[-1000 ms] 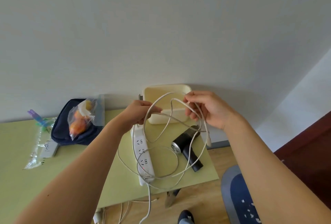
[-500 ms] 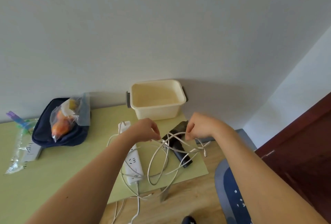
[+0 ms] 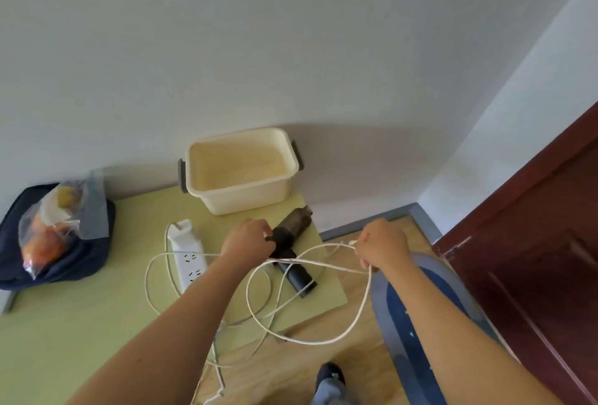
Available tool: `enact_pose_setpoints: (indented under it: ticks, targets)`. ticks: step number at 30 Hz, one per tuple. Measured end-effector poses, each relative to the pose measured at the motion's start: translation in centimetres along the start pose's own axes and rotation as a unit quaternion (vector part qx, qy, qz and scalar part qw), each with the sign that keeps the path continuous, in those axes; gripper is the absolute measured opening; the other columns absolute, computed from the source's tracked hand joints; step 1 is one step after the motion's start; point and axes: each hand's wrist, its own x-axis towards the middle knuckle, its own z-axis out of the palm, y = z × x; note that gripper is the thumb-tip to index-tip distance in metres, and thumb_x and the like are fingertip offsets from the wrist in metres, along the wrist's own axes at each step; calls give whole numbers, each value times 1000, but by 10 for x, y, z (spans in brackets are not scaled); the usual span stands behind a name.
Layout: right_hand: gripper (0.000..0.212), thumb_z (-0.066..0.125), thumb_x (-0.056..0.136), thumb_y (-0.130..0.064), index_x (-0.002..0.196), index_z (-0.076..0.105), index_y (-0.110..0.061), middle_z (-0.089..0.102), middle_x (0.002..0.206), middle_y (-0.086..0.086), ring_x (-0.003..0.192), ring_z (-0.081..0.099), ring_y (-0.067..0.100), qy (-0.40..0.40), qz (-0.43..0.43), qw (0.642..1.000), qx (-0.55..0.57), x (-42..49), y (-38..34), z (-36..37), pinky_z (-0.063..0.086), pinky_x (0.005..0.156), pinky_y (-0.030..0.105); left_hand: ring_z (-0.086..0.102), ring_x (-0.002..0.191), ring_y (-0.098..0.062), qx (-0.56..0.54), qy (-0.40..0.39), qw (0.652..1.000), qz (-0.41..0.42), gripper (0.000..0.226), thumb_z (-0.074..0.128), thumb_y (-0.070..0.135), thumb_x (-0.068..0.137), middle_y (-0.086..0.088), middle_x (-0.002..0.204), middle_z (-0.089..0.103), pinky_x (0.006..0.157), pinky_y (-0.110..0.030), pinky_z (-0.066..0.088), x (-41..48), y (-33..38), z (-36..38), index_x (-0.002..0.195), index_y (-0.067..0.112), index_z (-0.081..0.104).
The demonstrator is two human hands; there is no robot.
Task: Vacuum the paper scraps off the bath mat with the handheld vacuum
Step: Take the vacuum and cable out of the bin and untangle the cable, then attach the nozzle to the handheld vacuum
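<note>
Below: green table [image 3: 81, 323], wood floor [image 3: 323, 327], blue bath mat [image 3: 396, 333].

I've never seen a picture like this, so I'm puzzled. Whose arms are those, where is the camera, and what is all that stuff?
Those arms belong to a person wearing a camera on the head, so you see what they see, looking down. The right hand grips a white cable. The left hand is curled beside the black vacuum; whether it holds anything is hard to tell. The vacuum lies on a green table, with a power strip, a cream tub and a dark bag. On the floor lies a blue mat with tiny paper scraps that the vacuum should suck up.
</note>
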Motion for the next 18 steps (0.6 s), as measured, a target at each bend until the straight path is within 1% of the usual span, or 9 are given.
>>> enact_pose_setpoints:
  ticks: [2,4,5,7,9,10,13,16,18]
  targets:
    - [31,66,85,-6,54,64,-8,59,42,-4,35,55,4,-96,39,994,-44,4,7,4,45,41,18,57,105,-25,-7,-4,1000,-25,39,58,25,85,-6,124,50,85,-33,47,6,1,7,123,19,54]
    - [43,64,86,-4,43,62,-9,55,35,-3,29,50,4,-181,61,980,-49,8,14,7,43,43,16,55,109,-28,-1,-27,998,-48,50,60,30,85,-10,129,46,90,-38,48,13,2,15,131,16,46]
    - [36,66,85,-3,49,66,-8,60,40,0,32,52,7,-192,63,979,-21,10,17,9,45,45,17,53,112,-29,7,-43,997,-58,53,60,32,85,-12,130,46,92,-39,48,16,2,18,133,15,44]
    - [8,68,85,-3,80,73,-7,68,57,6,36,53,8,-164,65,978,113,13,25,10,44,41,17,50,115,-30,19,-66,995,-70,56,62,36,85,-13,127,48,93,-40,47,21,2,26,132,13,42]
    - [12,69,86,-5,96,71,-11,70,68,7,32,46,4,-127,66,953,266,13,30,8,37,35,17,52,111,-31,19,-74,994,-76,55,63,37,83,-12,122,51,91,-42,47,24,1,31,129,13,44]
    - [10,71,86,-9,96,71,-10,70,70,6,31,43,3,-112,67,938,322,14,31,5,34,34,17,54,108,-30,14,-78,994,-78,55,64,38,83,-12,119,53,89,-42,48,26,1,34,127,12,44]
    - [19,78,81,-22,88,72,-5,62,60,-1,36,44,1,-58,56,937,339,17,32,0,36,41,15,57,101,-29,-3,-87,992,-87,58,67,40,81,-11,115,56,81,-37,49,32,2,40,125,11,44]
    - [10,69,86,-17,93,72,-10,65,67,1,51,56,9,18,56,954,293,23,30,-2,50,55,27,56,102,-30,-10,-80,994,-79,62,71,41,78,-13,117,57,75,-33,45,38,7,45,122,8,44]
    - [25,54,94,-5,115,65,-13,69,79,9,40,55,8,34,54,954,294,23,26,-4,46,42,23,56,102,-30,-12,-82,993,-82,64,72,42,77,-14,117,56,74,-32,44,42,8,47,122,6,44]
